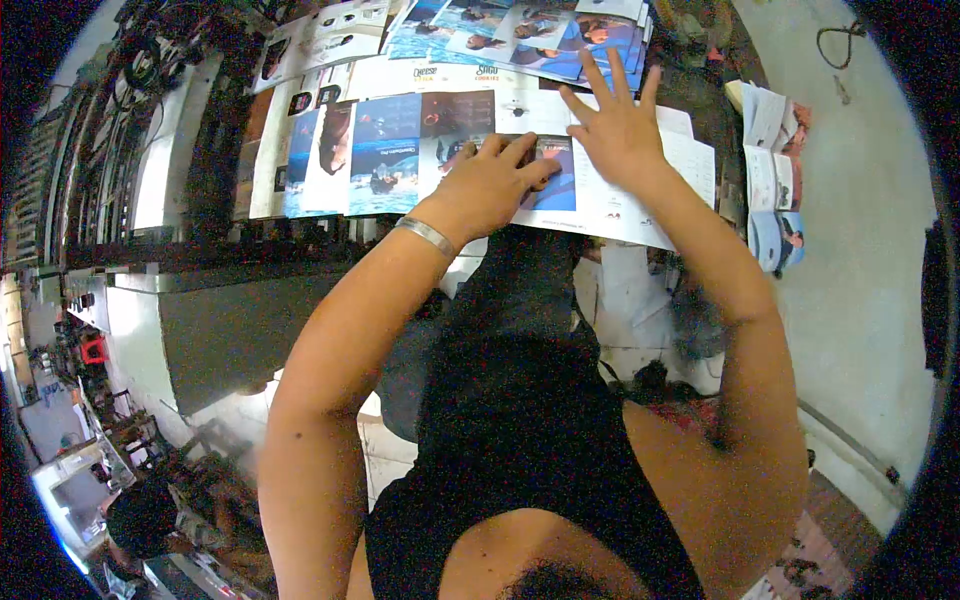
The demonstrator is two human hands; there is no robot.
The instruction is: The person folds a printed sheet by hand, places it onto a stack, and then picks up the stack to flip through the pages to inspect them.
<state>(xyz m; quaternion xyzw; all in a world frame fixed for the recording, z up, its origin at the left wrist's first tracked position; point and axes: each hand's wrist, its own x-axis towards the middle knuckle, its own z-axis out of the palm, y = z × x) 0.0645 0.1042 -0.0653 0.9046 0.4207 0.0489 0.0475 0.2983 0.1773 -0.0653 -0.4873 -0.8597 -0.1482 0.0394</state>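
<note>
A long printed brochure sheet (385,185) lies spread in front of me, with blue water pictures on its left panels and white panels on the right. My left hand (487,183), with a metal bracelet at its wrist, rests palm down on the middle of it, fingers bent and somewhat apart. On the right part of the sheet lies my right hand (622,135), its fingers spread wide. Neither hand grips anything that I can see. Just beyond my fingers is a pile of similar printed sheets (520,35).
More printed paper (450,75) with cookie lettering lies behind the brochure. At the right, a creased leaflet (775,175) sits beside a pale wall (870,300). A grey panel (240,335) stands at the left. Another person (140,520) is at the lower left.
</note>
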